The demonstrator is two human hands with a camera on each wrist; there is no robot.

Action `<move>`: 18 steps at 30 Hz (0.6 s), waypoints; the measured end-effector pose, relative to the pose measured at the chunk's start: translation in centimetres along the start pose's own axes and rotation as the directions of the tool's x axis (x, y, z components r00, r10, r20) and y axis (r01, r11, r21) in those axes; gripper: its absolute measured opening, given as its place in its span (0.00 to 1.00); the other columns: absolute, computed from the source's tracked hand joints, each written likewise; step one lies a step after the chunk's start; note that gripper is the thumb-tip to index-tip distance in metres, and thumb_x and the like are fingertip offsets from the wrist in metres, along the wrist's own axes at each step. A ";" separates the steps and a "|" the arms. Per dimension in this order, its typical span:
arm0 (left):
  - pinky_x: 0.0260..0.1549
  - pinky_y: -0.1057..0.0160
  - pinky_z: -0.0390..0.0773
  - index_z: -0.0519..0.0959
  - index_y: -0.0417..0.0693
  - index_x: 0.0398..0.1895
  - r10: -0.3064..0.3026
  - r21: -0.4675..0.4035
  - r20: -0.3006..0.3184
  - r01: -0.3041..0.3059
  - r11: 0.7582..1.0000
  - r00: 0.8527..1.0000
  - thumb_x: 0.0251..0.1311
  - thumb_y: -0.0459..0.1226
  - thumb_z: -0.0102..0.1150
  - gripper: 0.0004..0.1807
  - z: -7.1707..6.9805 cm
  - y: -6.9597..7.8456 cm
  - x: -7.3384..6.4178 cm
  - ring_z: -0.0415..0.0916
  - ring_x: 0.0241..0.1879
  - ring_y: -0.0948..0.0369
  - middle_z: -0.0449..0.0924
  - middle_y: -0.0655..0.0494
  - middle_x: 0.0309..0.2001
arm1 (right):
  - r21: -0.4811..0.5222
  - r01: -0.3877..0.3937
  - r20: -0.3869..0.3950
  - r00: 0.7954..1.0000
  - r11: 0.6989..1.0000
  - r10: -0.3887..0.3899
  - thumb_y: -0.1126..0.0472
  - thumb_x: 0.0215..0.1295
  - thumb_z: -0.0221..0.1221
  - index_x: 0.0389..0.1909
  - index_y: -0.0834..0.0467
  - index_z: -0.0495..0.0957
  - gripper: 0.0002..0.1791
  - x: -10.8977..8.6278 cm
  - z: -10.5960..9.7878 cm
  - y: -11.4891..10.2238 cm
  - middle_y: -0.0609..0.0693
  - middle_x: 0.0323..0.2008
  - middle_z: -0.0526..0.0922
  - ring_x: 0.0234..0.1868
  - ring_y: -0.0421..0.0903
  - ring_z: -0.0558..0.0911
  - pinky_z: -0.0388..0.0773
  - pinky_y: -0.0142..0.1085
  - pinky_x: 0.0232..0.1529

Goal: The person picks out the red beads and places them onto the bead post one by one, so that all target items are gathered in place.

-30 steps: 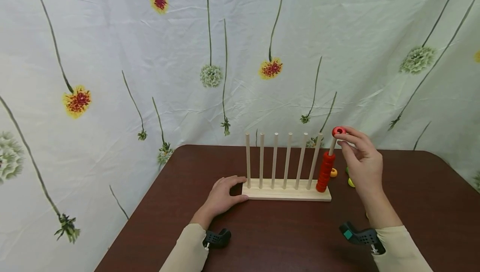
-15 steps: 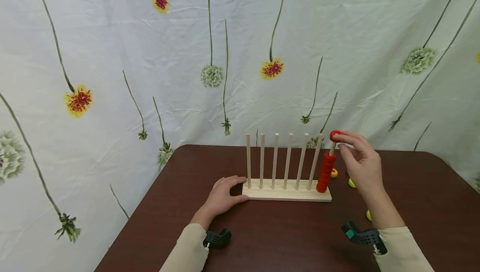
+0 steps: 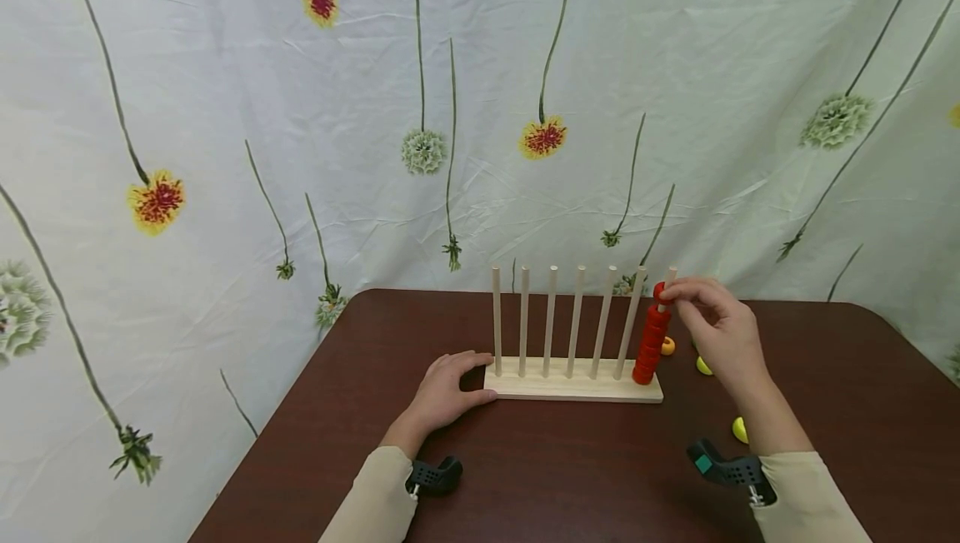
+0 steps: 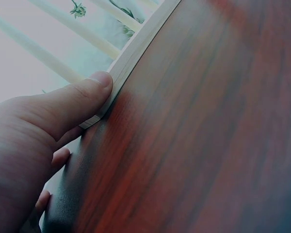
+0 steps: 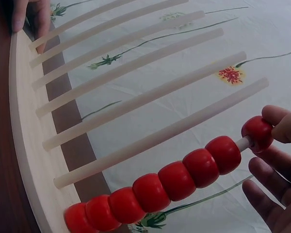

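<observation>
A pale wooden peg rack (image 3: 573, 391) with a row of upright pegs stands on the table. My left hand (image 3: 446, 393) grips its left end, the thumb (image 4: 94, 90) on the front edge in the left wrist view. Several red beads (image 3: 651, 343) are stacked on the rightmost peg. Above them, my right hand (image 3: 723, 335) pinches another red bead (image 5: 257, 133) between thumb and fingers. That bead is threaded on the same peg, a small gap above the stack. The other pegs (image 3: 551, 322) carry no beads.
On the dark brown table (image 3: 375, 343), an orange bead (image 3: 667, 346) lies behind the rack's right end. A yellow bead (image 3: 703, 366) and another yellow bead (image 3: 740, 430) lie near the right forearm. A flower-printed cloth (image 3: 337, 110) hangs behind.
My right hand has brought the red bead from the top of the rightmost peg down along it, closer to the stack. The left hand has stayed on the rack.
</observation>
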State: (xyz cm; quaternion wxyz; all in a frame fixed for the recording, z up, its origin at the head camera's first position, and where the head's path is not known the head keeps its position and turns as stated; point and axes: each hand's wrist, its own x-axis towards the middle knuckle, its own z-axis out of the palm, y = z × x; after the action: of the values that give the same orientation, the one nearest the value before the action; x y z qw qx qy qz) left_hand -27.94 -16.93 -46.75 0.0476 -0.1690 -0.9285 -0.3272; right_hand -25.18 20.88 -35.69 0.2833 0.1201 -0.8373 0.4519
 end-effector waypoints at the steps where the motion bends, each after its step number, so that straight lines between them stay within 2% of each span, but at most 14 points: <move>1: 0.74 0.41 0.56 0.78 0.57 0.64 0.000 -0.001 0.000 0.000 1.000 1.000 0.57 0.50 0.71 0.30 0.0 0.0 0.0 0.67 0.71 0.51 0.78 0.55 0.65 | -0.011 -0.006 0.007 1.000 1.000 0.006 0.61 0.75 0.55 0.45 0.55 0.85 0.10 0.0 0.0 0.1 0.37 0.49 0.79 0.50 0.23 0.72 0.71 0.21 0.43; 10: 0.74 0.42 0.56 0.79 0.57 0.63 0.001 -0.004 0.000 -0.001 1.000 1.000 0.57 0.50 0.72 0.30 0.0 0.1 0.0 0.67 0.71 0.50 0.78 0.55 0.65 | -0.076 -0.028 0.063 0.997 0.997 0.033 0.63 0.75 0.51 0.41 0.54 0.85 0.12 -0.1 0.1 0.7 0.45 0.49 0.81 0.43 0.32 0.73 0.70 0.27 0.36; 18: 0.73 0.42 0.57 0.79 0.57 0.63 -0.003 0.005 -0.006 0.003 1.000 1.000 0.56 0.50 0.72 0.30 0.0 0.0 0.0 0.67 0.71 0.50 0.78 0.55 0.65 | -0.088 -0.029 0.070 0.997 0.996 0.035 0.64 0.74 0.50 0.41 0.54 0.84 0.13 -0.1 0.1 0.9 0.48 0.49 0.81 0.43 0.26 0.74 0.72 0.26 0.42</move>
State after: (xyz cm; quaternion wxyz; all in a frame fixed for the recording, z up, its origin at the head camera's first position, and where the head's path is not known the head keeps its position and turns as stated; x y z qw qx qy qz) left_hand -27.94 -16.91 -46.77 0.0505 -0.1665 -0.9293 -0.3256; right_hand -25.52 21.23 -36.41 0.2511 0.1104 -0.8676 0.4149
